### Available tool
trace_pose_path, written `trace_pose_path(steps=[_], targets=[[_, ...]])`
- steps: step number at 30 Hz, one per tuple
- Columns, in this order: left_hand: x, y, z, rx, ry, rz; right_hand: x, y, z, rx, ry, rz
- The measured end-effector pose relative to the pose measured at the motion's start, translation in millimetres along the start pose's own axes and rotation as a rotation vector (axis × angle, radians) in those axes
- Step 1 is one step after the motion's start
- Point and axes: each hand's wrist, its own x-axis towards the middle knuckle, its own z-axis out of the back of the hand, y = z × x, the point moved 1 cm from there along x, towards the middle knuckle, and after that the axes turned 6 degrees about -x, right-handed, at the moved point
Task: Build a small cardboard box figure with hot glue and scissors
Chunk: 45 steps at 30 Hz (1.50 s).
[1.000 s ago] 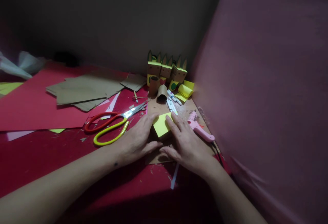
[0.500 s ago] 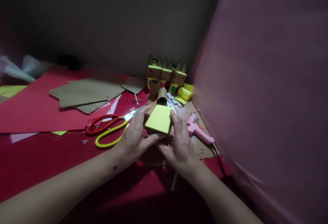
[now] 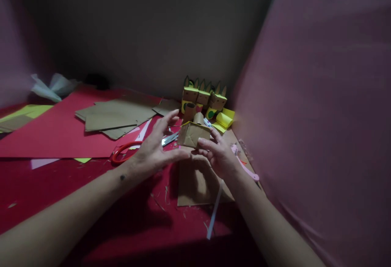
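A small cardboard box (image 3: 193,135) hangs over the cardboard sheet, its plain brown side facing me and a thin yellow edge along its top. My right hand (image 3: 217,153) grips its right side between thumb and fingers. Left of the box, my left hand (image 3: 157,147) is spread, thumb and fingers apart, with nothing in it. Scissors with a red handle (image 3: 122,153) lie partly under my left hand, blades toward the box. A pink glue gun (image 3: 251,173) lies right of my right hand, partly hidden by it.
Several box figures with pointed ears (image 3: 203,96) stand at the back, near cardboard tubes (image 3: 190,111) and folded yellow paper (image 3: 224,119). Cardboard pieces (image 3: 113,116) lie on red paper (image 3: 61,136) at left. A glue stick (image 3: 214,212) lies in front; a pink sheet (image 3: 320,116) hangs at right.
The box has been tilted, so its brown side shows instead of its yellow face. My left hand has let go and opened to the left. The view has shifted slightly.
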Motion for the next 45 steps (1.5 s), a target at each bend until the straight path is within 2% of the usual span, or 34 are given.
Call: trace_pose_path(steps=[2, 8, 13, 18, 24, 29, 33, 36, 39, 42, 45], targets=[[2.6, 4.9, 3.1, 0.149, 0.041, -0.102, 4.0, 2.5, -1.8, 0.012, 0.042, 0.004], [2.8, 14.6, 7.7, 0.479, 0.024, -0.397, 3.2, -4.8, -2.0, 0.049, 0.131, -0.015], [-4.0, 11.7, 1.0, 0.638, -0.016, -0.503, 1.6, -15.0, -0.6, -0.011, -0.008, 0.028], [-11.9, 6.4, -8.7, 0.81, 0.016, -0.577, -0.2, -26.2, -1.5, -0.255, -0.081, 0.1], [-13.3, 3.6, -12.4, 0.832, 0.101, -0.583, -3.7, -26.4, -3.3, -0.349, -0.123, 0.089], [-13.1, 0.2, -12.0, 0.751, 0.084, -0.593, -8.3, -20.3, -7.7, -0.334, -0.067, 0.24], [-10.3, 7.1, -4.2, 0.723, 0.064, -0.542, -7.7, -19.9, -5.1, -0.259, -0.029, 0.301], [-6.1, 15.4, 2.9, 0.697, 0.038, -0.486, -4.4, -18.7, -1.1, -0.082, -0.031, 0.245], [-3.8, 17.0, 3.3, 0.525, 0.017, -0.403, -2.6, -15.8, -0.1, 0.061, -0.004, 0.177], [-6.6, 10.1, -3.3, 0.375, 0.011, -0.297, -3.8, -14.7, -2.3, 0.13, 0.02, 0.13], [-11.6, -0.1, -9.3, 0.368, -0.015, -0.314, -6.2, -16.0, -5.5, 0.144, 0.023, 0.08]])
